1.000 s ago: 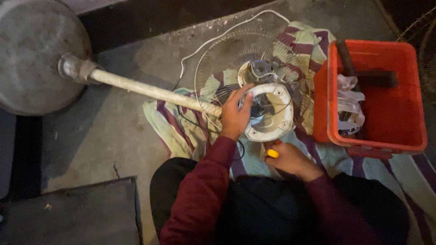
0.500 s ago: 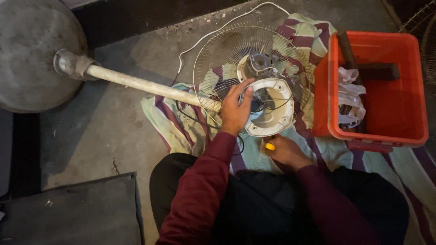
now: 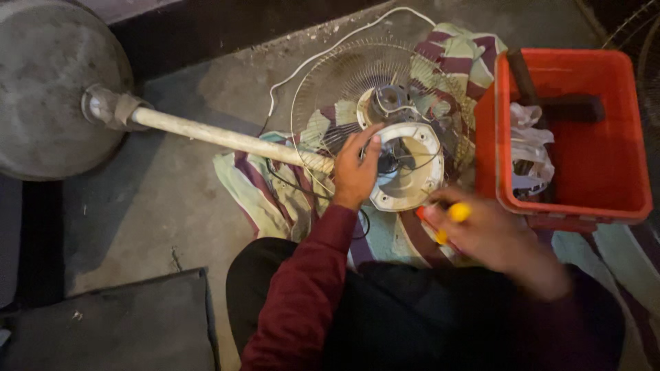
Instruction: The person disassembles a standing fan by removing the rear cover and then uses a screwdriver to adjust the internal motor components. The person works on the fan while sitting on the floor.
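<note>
Head view: white motor housing (image 3: 407,168) of a pedestal fan lies on a striped cloth (image 3: 275,192), in front of the wire grille (image 3: 357,75). Left hand (image 3: 357,168) grips the housing's left rim, fingers curled together over it. Right hand (image 3: 491,237), blurred, just below-right of housing, fingers closed round a yellow-handled tool (image 3: 450,216). Red crate (image 3: 570,130) right of housing; fan pole (image 3: 220,137) runs left to the round base (image 3: 51,89).

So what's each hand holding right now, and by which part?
The left hand grips the white fan housing by its left rim. The right hand holds a yellow-handled tool by the handle; motion blur hides the rest.
</note>
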